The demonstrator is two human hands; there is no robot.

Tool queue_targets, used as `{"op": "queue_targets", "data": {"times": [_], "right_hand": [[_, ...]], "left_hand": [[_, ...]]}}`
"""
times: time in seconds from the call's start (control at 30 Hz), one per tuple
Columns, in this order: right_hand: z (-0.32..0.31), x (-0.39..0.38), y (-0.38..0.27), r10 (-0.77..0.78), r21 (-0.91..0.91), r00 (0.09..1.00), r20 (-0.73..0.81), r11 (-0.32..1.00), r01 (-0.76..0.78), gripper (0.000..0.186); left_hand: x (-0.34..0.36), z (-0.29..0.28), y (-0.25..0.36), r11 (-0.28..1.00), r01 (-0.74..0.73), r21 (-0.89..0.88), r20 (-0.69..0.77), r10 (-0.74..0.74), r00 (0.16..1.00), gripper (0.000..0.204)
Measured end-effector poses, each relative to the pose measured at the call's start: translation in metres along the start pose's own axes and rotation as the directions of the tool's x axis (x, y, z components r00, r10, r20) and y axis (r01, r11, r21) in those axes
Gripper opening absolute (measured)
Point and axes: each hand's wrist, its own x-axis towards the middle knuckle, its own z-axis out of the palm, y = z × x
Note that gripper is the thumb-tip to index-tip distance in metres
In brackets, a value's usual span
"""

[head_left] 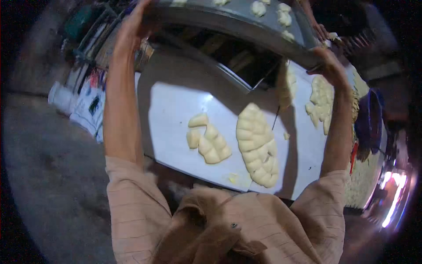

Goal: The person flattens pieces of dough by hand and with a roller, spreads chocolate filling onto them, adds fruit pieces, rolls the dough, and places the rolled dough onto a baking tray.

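Note:
Up at the far side, my two hands hold a large dark metal baking tray [206, 18] over the table. My left hand [137, 21] is wrapped round its left end, and my right hand [327, 65] grips its right corner. Small pale dough pieces [258, 9] lie inside the tray. Below, on the white tabletop [169, 114], sits a long slab of dough scored into lumps [255, 141]. Left of it is a smaller cluster of cut dough [213, 144]. More dough [321, 101] lies beside my right forearm.
Under the raised tray is a dark rectangular shape with a shiny metal edge [233, 75]. Another person's hand [321, 31] is close to the tray's right side. A white plastic container [61, 97] and a printed bag [89, 110] stand left of the table.

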Motion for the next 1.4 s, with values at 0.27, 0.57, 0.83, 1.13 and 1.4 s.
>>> {"op": "queue_targets", "data": {"times": [0.27,0.57,0.83,1.13,1.4], "right_hand": [[-0.039,0.012,-0.062,0.203,-0.454,0.905,-0.373,0.811,-0.369,0.066],[-0.009,-0.023,0.038,0.086,-0.010,0.987,-0.135,0.996,-0.089,0.049],[0.080,-0.023,0.019,0.184,0.011,0.861,-0.475,0.979,-0.204,0.085],[0.107,-0.161,0.074,0.187,-0.281,0.842,-0.506,0.888,-0.365,0.052],[0.185,-0.243,0.096,0.216,-0.284,0.826,-0.521,0.869,-0.406,0.038]], "left_hand": [[-0.019,0.059,0.067,0.971,0.008,0.239,-0.069,0.009,0.998,0.047],[-0.037,0.038,-0.020,0.964,0.244,0.102,-0.102,-0.234,0.967,0.043],[-0.071,0.027,-0.047,0.948,0.193,0.251,-0.197,-0.145,0.970,0.088],[-0.226,0.050,-0.098,0.850,0.160,0.502,-0.096,-0.129,0.987,0.056],[-0.328,0.134,-0.133,0.867,0.092,0.489,0.009,-0.111,0.994,0.040]]}}
